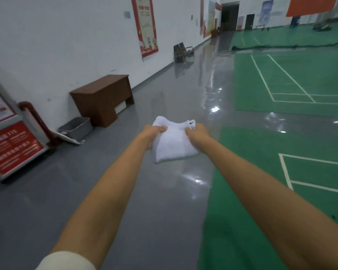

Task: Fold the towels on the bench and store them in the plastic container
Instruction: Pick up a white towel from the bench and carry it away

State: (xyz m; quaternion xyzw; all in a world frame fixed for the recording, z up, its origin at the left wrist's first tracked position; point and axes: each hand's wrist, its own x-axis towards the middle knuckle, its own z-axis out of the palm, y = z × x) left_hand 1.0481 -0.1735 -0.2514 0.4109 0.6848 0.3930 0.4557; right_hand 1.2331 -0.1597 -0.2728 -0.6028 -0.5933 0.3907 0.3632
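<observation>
Progress: one small white cloth towel [172, 142] is already folded into a thick pad and is carried in the air above the grey floor [125, 191]; storing it is judged to be the step left.
Grip: the left hand [154, 133] and right hand [197, 131] are both clamped on the towel's top corners.
Container: one grey plastic tub [76, 127] is seen on the floor, just beside the brown wooden desk [103, 98], well apart from the towel.
Counts: towels one; tubs one; hands two.
Bench: not seen in view.
</observation>
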